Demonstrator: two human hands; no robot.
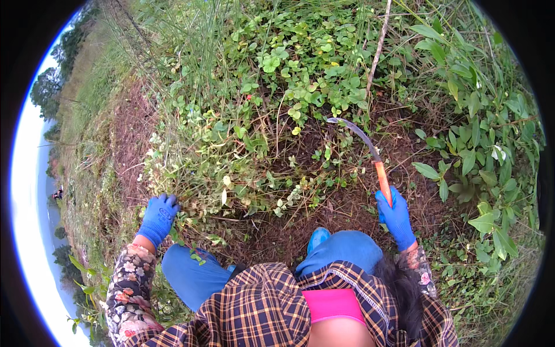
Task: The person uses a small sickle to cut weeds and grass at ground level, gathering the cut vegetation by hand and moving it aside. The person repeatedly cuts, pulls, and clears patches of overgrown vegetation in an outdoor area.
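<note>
My right hand point(395, 214), in a blue work glove, is closed around the orange handle of a sickle point(360, 133). The curved blade points up and to the left, over low leafy weeds point(318, 82) and dark soil. On the left, my left hand point(159, 217), in a matching blue glove, rests at the edge of the ground plants. Its fingers point away from me; cut or pulled stems point(190, 249) with small leaves lie just below them. Whether those fingers hold any stems cannot be made out.
A leafy shrub point(472, 143) stands close on the right. A dry stick point(378, 50) leans at the top. Brown soil point(282, 238) shows before my knees. Tall thin grass grows at the upper left, and distant trees point(47, 91) edge the slope.
</note>
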